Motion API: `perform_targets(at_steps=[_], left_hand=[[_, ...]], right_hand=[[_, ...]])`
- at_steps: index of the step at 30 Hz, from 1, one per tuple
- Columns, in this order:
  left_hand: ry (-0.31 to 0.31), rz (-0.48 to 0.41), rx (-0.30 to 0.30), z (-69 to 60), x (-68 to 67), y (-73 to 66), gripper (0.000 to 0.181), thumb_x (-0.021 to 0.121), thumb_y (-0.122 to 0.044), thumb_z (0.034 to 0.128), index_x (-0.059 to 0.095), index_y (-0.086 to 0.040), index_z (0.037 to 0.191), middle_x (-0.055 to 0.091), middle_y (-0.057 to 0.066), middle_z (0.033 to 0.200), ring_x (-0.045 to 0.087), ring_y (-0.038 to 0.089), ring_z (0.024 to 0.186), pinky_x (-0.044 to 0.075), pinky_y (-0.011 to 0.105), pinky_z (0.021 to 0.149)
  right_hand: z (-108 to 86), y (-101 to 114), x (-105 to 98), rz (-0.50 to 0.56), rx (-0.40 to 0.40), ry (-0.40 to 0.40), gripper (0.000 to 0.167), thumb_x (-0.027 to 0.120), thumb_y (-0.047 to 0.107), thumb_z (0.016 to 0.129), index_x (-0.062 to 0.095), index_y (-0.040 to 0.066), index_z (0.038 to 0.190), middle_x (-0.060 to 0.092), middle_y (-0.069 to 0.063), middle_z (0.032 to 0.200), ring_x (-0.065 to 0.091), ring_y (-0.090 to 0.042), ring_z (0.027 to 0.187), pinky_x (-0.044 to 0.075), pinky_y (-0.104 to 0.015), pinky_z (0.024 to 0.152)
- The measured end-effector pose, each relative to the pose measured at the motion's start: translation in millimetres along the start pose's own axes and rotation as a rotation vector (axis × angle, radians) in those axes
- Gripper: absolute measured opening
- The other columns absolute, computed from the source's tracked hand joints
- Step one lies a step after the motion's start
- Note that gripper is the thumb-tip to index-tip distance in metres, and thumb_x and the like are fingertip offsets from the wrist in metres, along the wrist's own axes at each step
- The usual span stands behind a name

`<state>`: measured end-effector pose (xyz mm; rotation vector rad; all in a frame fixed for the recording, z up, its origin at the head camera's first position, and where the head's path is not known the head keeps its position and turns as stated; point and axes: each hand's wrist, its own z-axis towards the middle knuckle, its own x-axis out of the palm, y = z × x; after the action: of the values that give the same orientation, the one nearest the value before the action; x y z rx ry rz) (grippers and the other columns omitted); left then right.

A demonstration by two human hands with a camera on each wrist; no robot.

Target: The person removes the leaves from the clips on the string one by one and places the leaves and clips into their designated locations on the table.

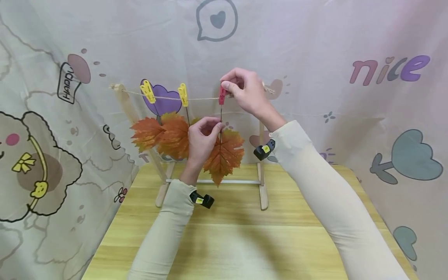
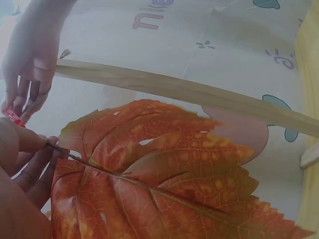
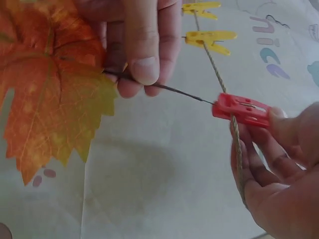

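Note:
Between thumb and fingers my left hand [image 1: 203, 138] pinches the dark stem [image 3: 182, 92] of an orange maple leaf [image 1: 224, 153], which hangs tip down. My right hand [image 1: 246, 91] grips a red clothespin [image 3: 241, 109] by its handle end. That clothespin sits across the twine [image 3: 215, 67], and the stem's upper end meets its nose. Farther left on the twine are two yellow clothespins [image 1: 148, 91], each with an orange leaf [image 1: 173, 134] hanging by its stem. My left hand partly covers the middle leaf.
A wooden frame [image 1: 263, 186] with upright posts and a white crossbar [image 1: 227, 182] stands on the wood-grain table [image 1: 224, 245]. The twine runs between its posts. A printed curtain [image 1: 315, 46] hangs behind and at the sides.

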<state>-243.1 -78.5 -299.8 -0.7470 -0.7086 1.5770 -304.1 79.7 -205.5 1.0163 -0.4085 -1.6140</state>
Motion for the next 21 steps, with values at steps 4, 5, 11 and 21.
perform_targets(at_steps=[4,5,11,21], left_hand=[[0.006,-0.005,0.006,-0.5,1.2,0.6,0.014,0.067,0.007,0.0950,0.069,0.017,0.105,0.070,0.034,0.098,0.066,0.046,0.085,0.054,0.020,0.074],[0.002,-0.004,0.006,-0.4,1.1,0.7,0.014,0.067,0.007,0.0949,0.069,0.017,0.105,0.070,0.034,0.098,0.066,0.046,0.084,0.054,0.020,0.074],[0.000,0.000,-0.013,-2.0,-0.5,-0.1,0.013,0.068,0.007,0.0948,0.071,0.014,0.104,0.070,0.032,0.098,0.066,0.045,0.085,0.054,0.023,0.074],[0.009,0.001,-0.021,-6.3,-0.4,0.9,0.013,0.068,0.008,0.0931,0.069,0.018,0.102,0.070,0.032,0.095,0.065,0.046,0.082,0.052,0.021,0.070]], right_hand=[[-1.1,0.0,-0.8,0.049,-0.006,-0.091,0.011,0.066,0.010,0.101,0.072,0.002,0.105,0.072,-0.012,0.092,0.066,-0.025,0.081,0.056,-0.037,0.081],[-1.1,0.0,-0.4,0.060,-0.011,-0.111,0.011,0.066,0.010,0.101,0.072,0.002,0.105,0.072,-0.012,0.093,0.066,-0.023,0.081,0.057,-0.037,0.081],[-1.7,-0.6,2.4,0.094,-0.046,-0.223,0.014,0.067,0.011,0.100,0.072,0.000,0.106,0.071,-0.011,0.094,0.066,-0.016,0.078,0.057,-0.029,0.075],[-4.5,-0.8,3.8,0.132,-0.059,-0.220,0.018,0.065,0.011,0.101,0.070,-0.002,0.113,0.069,-0.009,0.096,0.065,-0.018,0.082,0.059,-0.036,0.077]])
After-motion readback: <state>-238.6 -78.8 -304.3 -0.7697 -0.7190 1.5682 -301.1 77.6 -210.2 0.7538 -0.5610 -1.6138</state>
